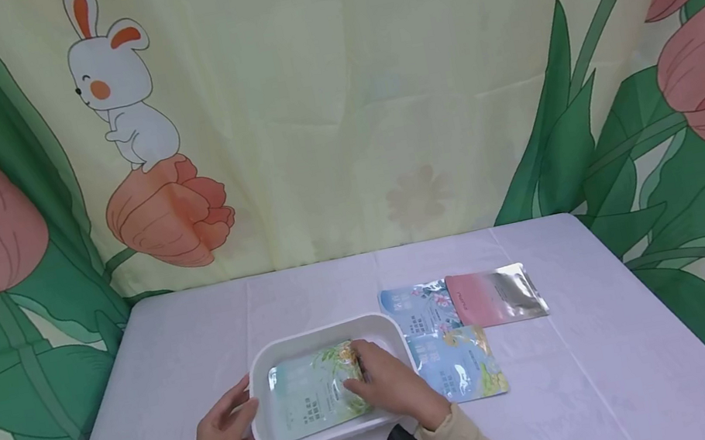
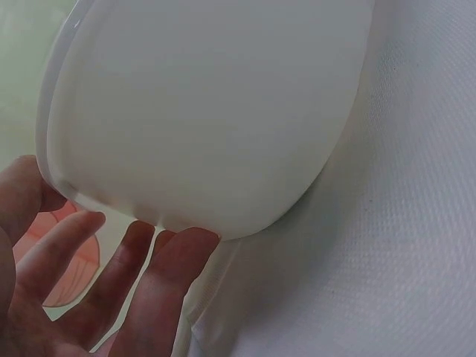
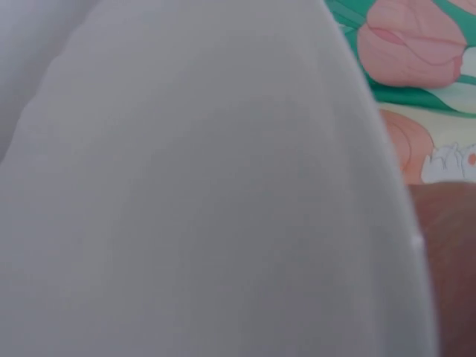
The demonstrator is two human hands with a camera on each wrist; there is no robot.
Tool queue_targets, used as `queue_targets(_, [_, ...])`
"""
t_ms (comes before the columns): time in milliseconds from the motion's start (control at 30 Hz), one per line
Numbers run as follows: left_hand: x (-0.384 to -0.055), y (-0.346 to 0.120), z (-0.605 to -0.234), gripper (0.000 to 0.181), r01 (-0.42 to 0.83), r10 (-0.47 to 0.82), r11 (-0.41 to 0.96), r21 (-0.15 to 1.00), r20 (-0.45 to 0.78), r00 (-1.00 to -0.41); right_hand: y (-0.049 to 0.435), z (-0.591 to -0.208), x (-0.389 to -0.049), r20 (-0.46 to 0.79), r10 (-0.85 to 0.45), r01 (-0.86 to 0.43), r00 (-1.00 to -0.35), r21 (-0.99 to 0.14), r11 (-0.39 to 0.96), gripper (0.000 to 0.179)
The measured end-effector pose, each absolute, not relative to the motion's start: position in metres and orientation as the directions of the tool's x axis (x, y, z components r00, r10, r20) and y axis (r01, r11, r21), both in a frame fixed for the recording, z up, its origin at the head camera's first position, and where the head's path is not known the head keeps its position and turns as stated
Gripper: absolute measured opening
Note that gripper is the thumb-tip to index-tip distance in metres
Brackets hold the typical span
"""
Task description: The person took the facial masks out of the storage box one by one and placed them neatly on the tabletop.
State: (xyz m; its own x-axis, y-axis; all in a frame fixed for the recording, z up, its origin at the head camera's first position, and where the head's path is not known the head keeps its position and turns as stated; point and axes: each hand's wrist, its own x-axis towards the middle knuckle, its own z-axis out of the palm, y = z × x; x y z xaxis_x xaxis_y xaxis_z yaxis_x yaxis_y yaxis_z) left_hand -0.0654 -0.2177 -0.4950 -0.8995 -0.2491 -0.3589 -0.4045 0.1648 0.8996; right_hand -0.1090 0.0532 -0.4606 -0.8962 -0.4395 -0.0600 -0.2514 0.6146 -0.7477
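A white plastic tray [image 1: 269,431] stands on the table, with a pale green sheet mask packet [image 1: 309,397] lying in it. My right hand [image 1: 395,381] reaches over the tray's right side and grips the packet's right edge, thumb on top. At the tray's left end is my left hand [image 1: 223,431], its fingertips touching the outer wall and rim. The left wrist view shows these fingers [image 2: 175,256] spread along the tray wall. In the right wrist view the tray's wall [image 3: 223,186] fills most of the picture and hides the packet.
Right of the tray lie two blue packets [image 1: 420,302] [image 1: 464,369], one behind the other, and a pink and silver packet [image 1: 489,296]. A white cloth covers the table [image 1: 566,387]. Behind it hangs a curtain [image 1: 324,138] printed with tulips and a rabbit.
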Motion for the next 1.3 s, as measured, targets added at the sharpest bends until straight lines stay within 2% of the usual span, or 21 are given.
queue_targets(167, [-0.0642,-0.2171,-0.4937,0.057,-0.403,-0.245,0.170,0.899,-0.357,-0.901,0.0505,-0.4628,-0.1103,-0.074,-0.418,-0.205,-0.906,-0.785,0.585,0.061])
queue_targets(500, [-0.0655,-0.2183,-0.4950,0.057,-0.395,-0.238,0.166,0.904,-0.352,-0.905,0.0511,-0.4645,-0.1147,-0.087,-0.398,-0.156,-0.913,-0.828,0.538,0.073])
queue_targets(767, [-0.0643,-0.2185,-0.4937,0.057,-0.402,-0.238,0.165,0.901,-0.359,-0.903,0.0520,-0.4640,-0.1151,-0.126,-0.388,-0.101,-0.913,-0.852,0.514,0.064])
queue_targets(1100, [-0.0647,-0.2191,-0.4951,0.057,-0.414,-0.245,0.167,0.895,-0.369,-0.897,0.0531,-0.4650,-0.1165,-0.029,-0.468,-0.218,-0.883,-0.858,0.465,0.051])
queue_targets(1300, [-0.0654,-0.2191,-0.4956,0.057,-0.420,-0.245,0.165,0.892,-0.375,-0.894,0.0544,-0.4638,-0.1142,-0.093,-0.507,-0.135,-0.857,-0.909,0.394,0.050])
